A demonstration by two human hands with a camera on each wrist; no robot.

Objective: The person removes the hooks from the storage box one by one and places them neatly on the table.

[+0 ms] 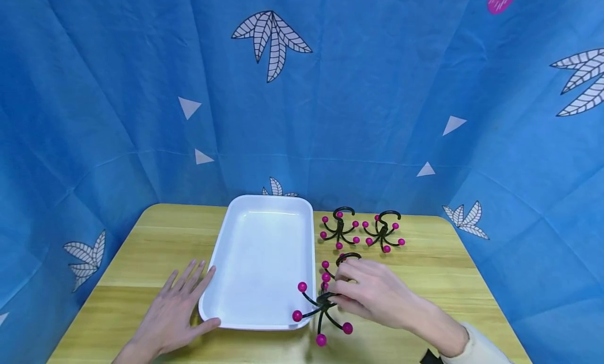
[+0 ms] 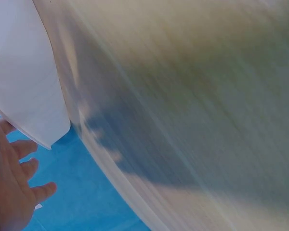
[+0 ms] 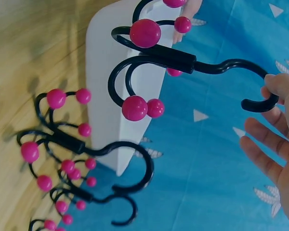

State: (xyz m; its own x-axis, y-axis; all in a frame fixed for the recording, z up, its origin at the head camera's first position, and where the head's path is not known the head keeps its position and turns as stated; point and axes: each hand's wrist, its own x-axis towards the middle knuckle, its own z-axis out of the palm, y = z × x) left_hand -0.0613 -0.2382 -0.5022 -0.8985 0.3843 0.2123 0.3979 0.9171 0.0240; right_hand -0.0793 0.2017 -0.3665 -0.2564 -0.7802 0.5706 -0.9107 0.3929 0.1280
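My right hand (image 1: 373, 290) pinches the curved hook end of a black rotating-style hanger (image 1: 324, 303) with several arms tipped by pink balls. In the right wrist view this hanger (image 3: 171, 58) dangles from thumb and fingertips, above the table and by the tray's near right corner. Behind the hand, another such hanger (image 1: 349, 256) stands on the table, partly covered. My left hand (image 1: 172, 311) lies with fingers spread at the left edge of a white tray (image 1: 259, 264), thumb by its near left corner. The tray has nothing in it.
Two more black hangers with pink balls, one on the left (image 1: 340, 228) and one on the right (image 1: 383, 231), stand beyond the tray's right side. All rest on a wooden table (image 1: 443, 259). A blue patterned cloth (image 1: 330, 102) hangs around the back and sides.
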